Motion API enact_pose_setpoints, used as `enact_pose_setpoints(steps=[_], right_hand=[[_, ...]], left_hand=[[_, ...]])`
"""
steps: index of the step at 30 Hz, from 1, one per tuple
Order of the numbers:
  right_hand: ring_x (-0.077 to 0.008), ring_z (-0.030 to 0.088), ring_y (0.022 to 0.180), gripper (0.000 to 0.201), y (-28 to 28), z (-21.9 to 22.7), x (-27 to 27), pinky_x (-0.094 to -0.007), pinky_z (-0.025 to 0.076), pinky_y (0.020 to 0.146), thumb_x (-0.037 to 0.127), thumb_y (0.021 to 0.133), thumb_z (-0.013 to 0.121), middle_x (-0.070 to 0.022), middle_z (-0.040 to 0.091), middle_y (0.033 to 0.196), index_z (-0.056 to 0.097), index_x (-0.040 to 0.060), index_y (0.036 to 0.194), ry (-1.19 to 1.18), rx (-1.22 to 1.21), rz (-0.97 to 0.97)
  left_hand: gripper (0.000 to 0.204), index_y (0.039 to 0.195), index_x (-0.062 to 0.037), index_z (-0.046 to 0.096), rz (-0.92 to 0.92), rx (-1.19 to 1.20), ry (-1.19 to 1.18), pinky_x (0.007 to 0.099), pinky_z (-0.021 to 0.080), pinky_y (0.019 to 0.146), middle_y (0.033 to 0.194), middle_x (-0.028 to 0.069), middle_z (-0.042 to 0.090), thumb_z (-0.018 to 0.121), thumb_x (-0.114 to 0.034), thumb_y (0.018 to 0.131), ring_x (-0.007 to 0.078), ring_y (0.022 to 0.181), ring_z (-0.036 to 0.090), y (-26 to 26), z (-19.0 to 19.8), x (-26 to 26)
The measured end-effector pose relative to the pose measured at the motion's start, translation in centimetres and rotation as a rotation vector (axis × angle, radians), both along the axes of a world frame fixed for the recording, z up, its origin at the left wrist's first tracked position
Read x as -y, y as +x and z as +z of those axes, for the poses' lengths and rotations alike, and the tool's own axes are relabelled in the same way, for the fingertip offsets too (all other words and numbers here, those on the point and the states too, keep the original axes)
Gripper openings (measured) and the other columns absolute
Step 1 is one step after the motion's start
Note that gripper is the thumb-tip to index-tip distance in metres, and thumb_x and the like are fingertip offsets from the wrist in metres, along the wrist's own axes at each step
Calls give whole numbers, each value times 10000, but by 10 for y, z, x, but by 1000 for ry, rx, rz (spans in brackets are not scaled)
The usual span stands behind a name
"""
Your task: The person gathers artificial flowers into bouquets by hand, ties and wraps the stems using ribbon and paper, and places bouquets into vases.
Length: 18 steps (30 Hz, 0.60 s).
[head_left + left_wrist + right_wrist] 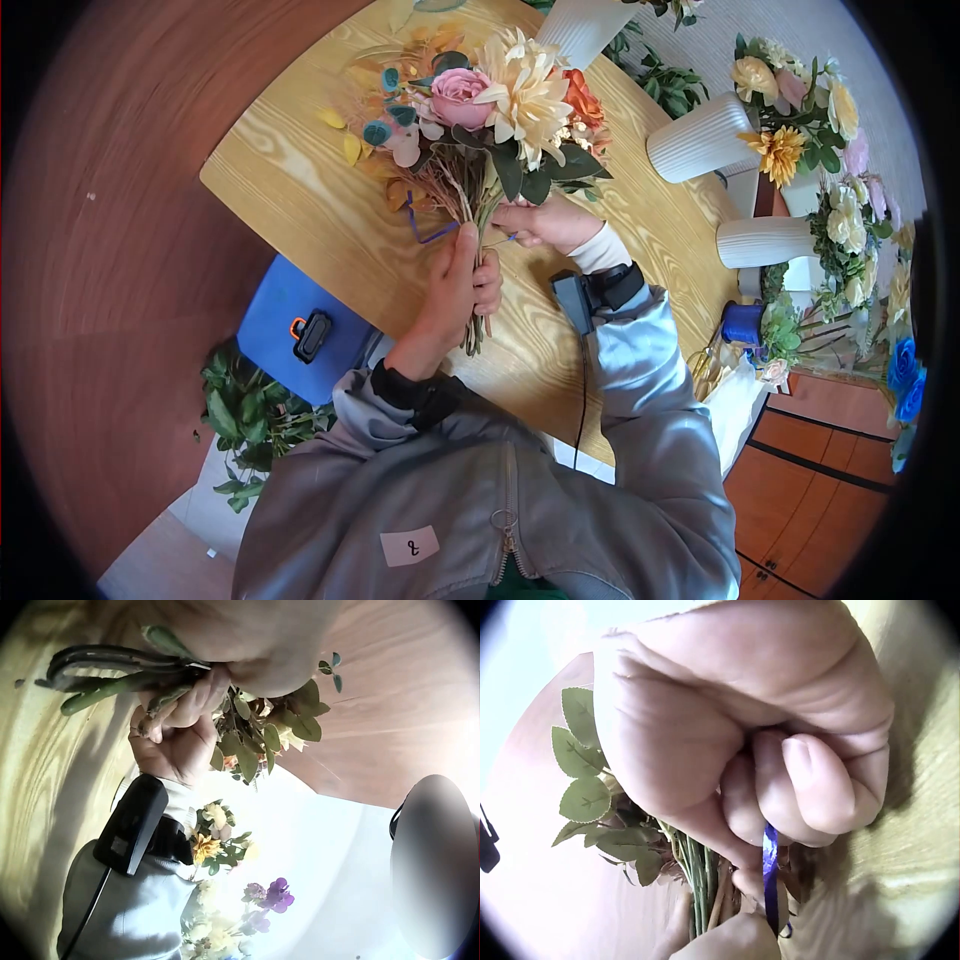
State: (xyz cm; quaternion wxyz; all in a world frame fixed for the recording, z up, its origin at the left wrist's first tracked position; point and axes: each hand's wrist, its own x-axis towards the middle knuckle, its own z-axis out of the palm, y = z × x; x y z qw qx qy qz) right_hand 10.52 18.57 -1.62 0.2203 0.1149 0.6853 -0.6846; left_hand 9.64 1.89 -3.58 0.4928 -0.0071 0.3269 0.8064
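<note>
left hand [448,290] clasps the light, springy bouquet [485,110] by its bunched stems, right hand [545,222] apparently pinching slippery ribbon [770,877].

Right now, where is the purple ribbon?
In the right wrist view, the purple ribbon is pinched by the right hand, beside the bouquet stems.

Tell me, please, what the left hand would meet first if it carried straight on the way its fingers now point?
Probably the right hand, just beyond the stems that the left hand grips; past that, the blooms. Depth is unclear.
</note>
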Motion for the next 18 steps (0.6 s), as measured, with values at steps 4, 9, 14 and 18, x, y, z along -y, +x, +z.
enact_pose_setpoints(steps=[4,9,14,18], right_hand=[[-14,328,476,112,1,-2,-4,-184,267,409,215,817,546,87,438,603,584,112,838,109,-48,35],[-6,327,465,141,2,5,-6,-182,271,410,213,825,539,84,458,600,593,88,861,240,-46,112],[-28,436,643,101,7,-8,-7,-194,373,573,113,834,526,43,517,694,562,19,839,187,-232,126],[-33,450,677,101,17,-4,-9,-203,384,632,95,834,527,34,532,715,563,6,862,229,-233,117]], left_hand=[[260,812,-134,363,32,19,-34,201,240,344,531,-41,277,296,-362,918,53,376,249,1,2,-2],[274,783,-125,344,39,29,-28,206,248,345,531,-36,297,317,-364,913,55,376,268,4,-7,-2],[289,798,-104,404,24,4,-95,207,257,348,522,-38,298,338,-364,908,57,371,273,0,-6,-1],[289,795,-105,399,31,-62,-164,206,262,352,517,-39,301,338,-365,908,59,365,272,2,-8,-2]])
